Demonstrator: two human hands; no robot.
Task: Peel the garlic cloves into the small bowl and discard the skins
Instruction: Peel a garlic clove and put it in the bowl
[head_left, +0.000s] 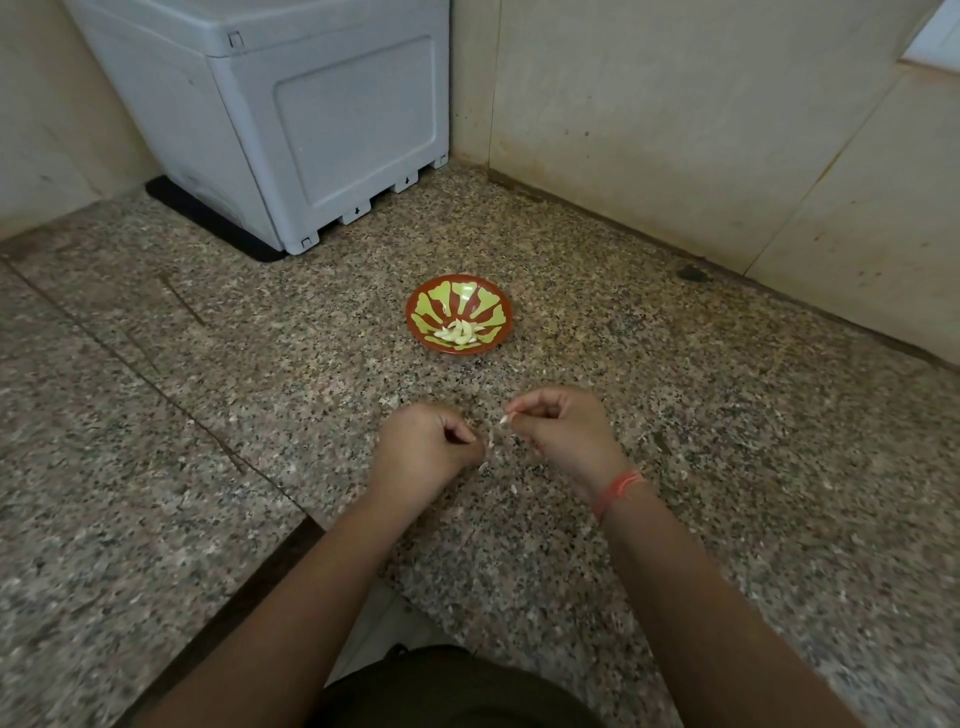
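A small red and green bowl (459, 291) sits on the speckled granite counter (675, 415), holding several peeled garlic cloves (458, 332). Nearer to me, my right hand (563, 434) pinches a small pale garlic clove (505, 419) between thumb and forefinger. My left hand (423, 449) hovers just to its left with fingers curled; what it holds is hidden. Thin bits of skin (489, 444) lie or hang between the two hands. An orange thread band circles my right wrist.
A grey plastic appliance (291, 114) stands on a black mat at the back left corner. Beige tiled walls close off the back and right. The counter's front edge (291, 540) runs diagonally below my left forearm. Small skin flakes are scattered near my right hand.
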